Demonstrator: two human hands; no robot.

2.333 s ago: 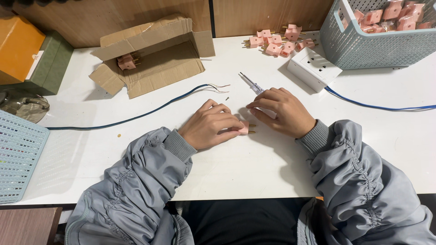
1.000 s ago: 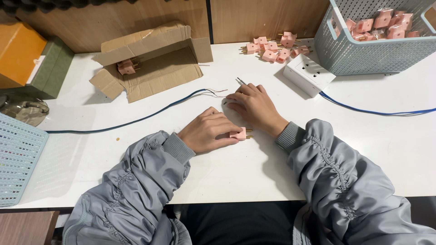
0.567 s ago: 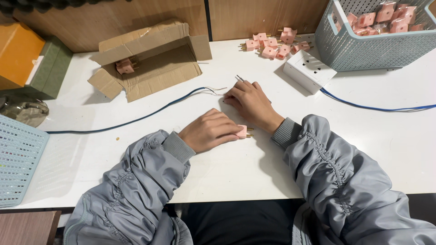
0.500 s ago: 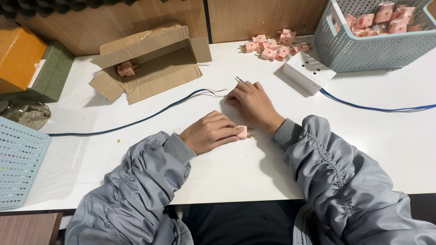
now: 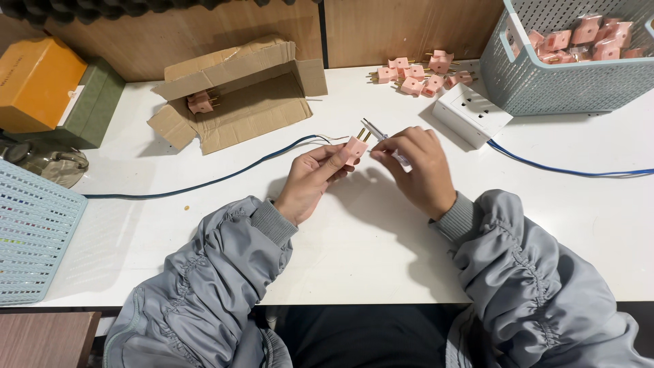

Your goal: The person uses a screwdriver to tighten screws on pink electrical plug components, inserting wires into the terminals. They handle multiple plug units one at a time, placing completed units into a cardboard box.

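Observation:
My left hand point(image 5: 315, 178) holds a small pink plug point(image 5: 355, 146) with two brass prongs, lifted a little off the white table point(image 5: 354, 252). My right hand point(image 5: 415, 167) grips a thin screwdriver-like tool point(image 5: 375, 129), its tip right beside the plug's prongs. A blue cable point(image 5: 204, 182) with bare wire ends lies just behind my left hand.
An open cardboard box point(image 5: 238, 102) holds one pink plug at the back left. A pile of pink plugs point(image 5: 419, 73) lies at the back, beside a white socket block point(image 5: 471, 112) with a blue cable. A blue basket point(image 5: 565, 61) of plugs stands back right; another basket point(image 5: 30, 238) sits left.
My left hand has lifted the pink plug off the table and moved it back. My right hand has picked up the tool and brought it to the plug.

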